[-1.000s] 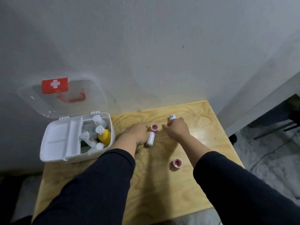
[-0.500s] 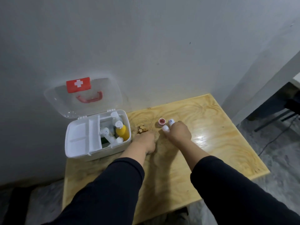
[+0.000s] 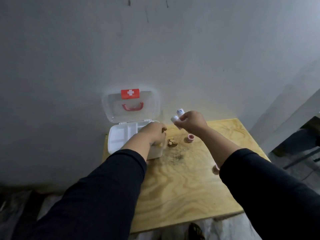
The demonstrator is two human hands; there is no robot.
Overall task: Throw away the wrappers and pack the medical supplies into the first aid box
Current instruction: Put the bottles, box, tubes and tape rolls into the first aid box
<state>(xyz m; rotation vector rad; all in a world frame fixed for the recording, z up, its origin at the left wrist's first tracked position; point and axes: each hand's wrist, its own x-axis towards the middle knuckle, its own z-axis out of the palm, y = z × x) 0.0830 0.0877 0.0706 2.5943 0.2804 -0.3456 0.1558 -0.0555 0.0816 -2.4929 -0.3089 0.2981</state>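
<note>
**Two white rolls held up in the right hand, left hand over the open box**

Head view: The right hand (image 3: 191,122) was raised above the wooden table (image 3: 181,187), its fingers pressed around two small white rolls (image 3: 177,116). Both rolls stuck out past the fingers on the thumb side, up and to the left, one end showing a small blue-printed label. The left hand (image 3: 153,134) hung over the right part of the first aid box (image 3: 119,137), knuckles up and fingers curled downward; what it held, if anything, could not be told, though a bit of yellow showed under its fingers. The box stood at the table's back left corner against the grey wall (image 3: 155,49), white, with divided compartments visible to the left of the hand. Its clear lid (image 3: 130,104) stood upright, bearing a red label with a white cross and a red handle. A pink-and-white tape roll (image 3: 190,137) sat on the table below the right wrist, near a small brownish scrap (image 3: 171,142). Another pinkish roll (image 3: 215,169) lay partly hidden beside the right sleeve (image 3: 268,196).
</note>
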